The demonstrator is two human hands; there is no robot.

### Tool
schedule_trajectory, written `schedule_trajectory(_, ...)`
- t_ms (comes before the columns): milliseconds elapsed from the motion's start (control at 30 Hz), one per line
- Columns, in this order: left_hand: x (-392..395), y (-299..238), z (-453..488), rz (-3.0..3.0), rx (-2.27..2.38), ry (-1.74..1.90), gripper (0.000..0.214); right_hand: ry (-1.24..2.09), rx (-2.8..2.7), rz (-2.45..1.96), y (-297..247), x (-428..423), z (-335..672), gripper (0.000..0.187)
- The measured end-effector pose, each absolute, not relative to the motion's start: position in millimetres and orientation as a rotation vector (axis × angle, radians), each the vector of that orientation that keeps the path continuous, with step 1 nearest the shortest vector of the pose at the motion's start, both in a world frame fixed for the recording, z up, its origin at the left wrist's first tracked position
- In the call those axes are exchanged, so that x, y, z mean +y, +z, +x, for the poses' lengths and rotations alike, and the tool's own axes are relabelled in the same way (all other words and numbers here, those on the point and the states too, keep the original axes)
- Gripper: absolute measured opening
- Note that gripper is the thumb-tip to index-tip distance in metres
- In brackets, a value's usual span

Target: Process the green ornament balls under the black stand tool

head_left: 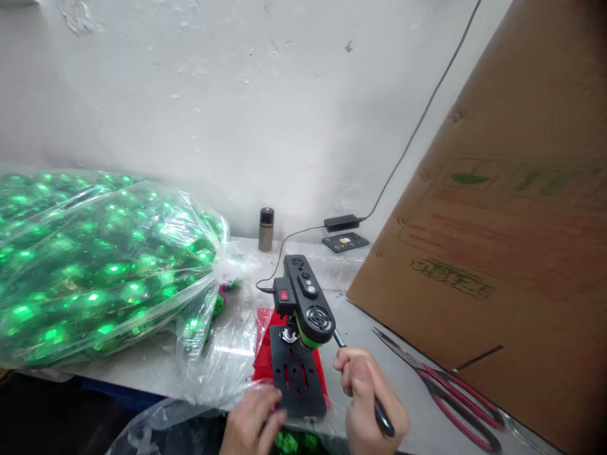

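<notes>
A small black and green bench press machine [303, 303] stands on a black slotted base plate [296, 376] over a red mat [262, 354]. My right hand [367, 398] is closed round the machine's black lever handle [382, 414] at the lower right. My left hand [253, 423] rests at the front left corner of the base plate, fingers curled against its edge and the plastic there. Green shiny pieces [291, 442] show just below the plate.
A large clear bag of shiny green balls [95, 259] fills the left of the table. Red-handled scissors [446, 392] lie at right beside a leaning cardboard sheet [497, 240]. A small canister [266, 229], power adapter [341, 222] and remote [345, 242] sit by the wall.
</notes>
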State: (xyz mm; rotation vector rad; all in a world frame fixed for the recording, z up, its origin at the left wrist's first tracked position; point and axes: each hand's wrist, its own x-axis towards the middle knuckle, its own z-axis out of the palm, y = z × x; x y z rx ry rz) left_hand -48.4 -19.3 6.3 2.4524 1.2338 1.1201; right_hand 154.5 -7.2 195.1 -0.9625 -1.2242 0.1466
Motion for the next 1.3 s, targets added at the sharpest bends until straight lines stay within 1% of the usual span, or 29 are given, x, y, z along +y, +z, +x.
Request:
schedule_trajectory(67, 26.0, 44.8, -64.8, 2.395, 1.595, 1.265, 0.035, 0.156, -1.205, -0.976, 194.7, -7.4, 155.0, 0.05)
schedule_trajectory(100, 48.0, 64.3, -72.1, 2.313, 1.85, 1.238, 0.037, 0.158, -1.199, -0.98, 193.9, -7.4, 155.1, 0.05)
schedule_trajectory(133, 68.4, 82.3, -78.4, 2.207, 2.11, 1.119, 0.038, 0.163, -1.199, -0.983, 192.6, -7.4, 155.2, 0.05)
schedule_trajectory(167, 86.5, 97.6, -83.6, 2.093, 2.328, 0.915, 0.041, 0.168, -1.201, -0.985, 190.9, -7.2, 155.2, 0.05)
schedule_trajectory(200, 101.7, 109.5, -87.7, 2.013, 2.436, 0.717, 0.045, 0.166, -1.198, -0.977, 188.8, -6.9, 155.2, 0.049)
schedule_trajectory(267, 123.2, 122.7, -93.0, 1.945, 2.486, 0.569, 0.051, 0.155, -1.192, -0.945, 184.4, -6.0, 155.3, 0.046)
schedule_trajectory(467, 144.1, 122.7, -102.4, 1.902, 2.368, 0.533, 0.061, 0.143, -1.236, -0.933, 182.6, -6.5, 156.1, 0.047)
schedule_trajectory(567, 142.9, 125.8, -106.7, 1.879, 2.263, 0.597, 0.061, 0.158, -1.243, -0.946, 186.6, -8.8, 156.9, 0.045)
schedule_trajectory(633, 133.8, 126.7, -105.6, 1.836, 2.182, 0.733, 0.067, 0.172, -1.247, -0.949, 189.2, -9.6, 156.8, 0.042)
schedule_trajectory(700, 115.9, 123.5, -99.0, 1.634, 2.019, 1.006, 0.075, 0.18, -1.244, -0.95, 192.5, -9.5, 155.9, 0.042)
schedule_trajectory(767, 91.5, 116.3, -87.3, 1.257, 1.694, 1.267, 0.079, 0.178, -1.225, -0.952, 197.3, -8.7, 154.3, 0.044)
schedule_trajectory(800, 78.5, 111.8, -80.1, 1.054, 1.501, 1.326, 0.079, 0.179, -1.217, -0.952, 200.2, -8.2, 153.5, 0.046)
schedule_trajectory(867, 55.3, 102.7, -64.8, 0.723, 1.21, 1.327, 0.074, 0.192, -1.208, -0.954, 206.4, -7.5, 152.3, 0.049)
schedule_trajectory(967, 33.9, 90.4, -44.0, 0.478, 1.048, 1.205, 0.065, 0.227, -1.211, -0.963, 213.3, -7.6, 152.1, 0.051)
schedule_trajectory(1100, 25.7, 74.7, -27.2, 0.541, 1.142, 1.199, 0.073, 0.245, -1.215, -0.972, 212.6, -9.0, 153.7, 0.049)
schedule_trajectory(1200, 22.8, 63.5, -24.1, 0.869, 1.341, 1.226, 0.077, 0.247, -1.234, -0.968, 208.4, -9.8, 154.8, 0.044)
schedule_trajectory(1300, 18.5, 56.9, -23.4, 1.194, 1.45, 1.142, 0.076, 0.235, -1.245, -0.94, 206.2, -9.9, 155.0, 0.043)
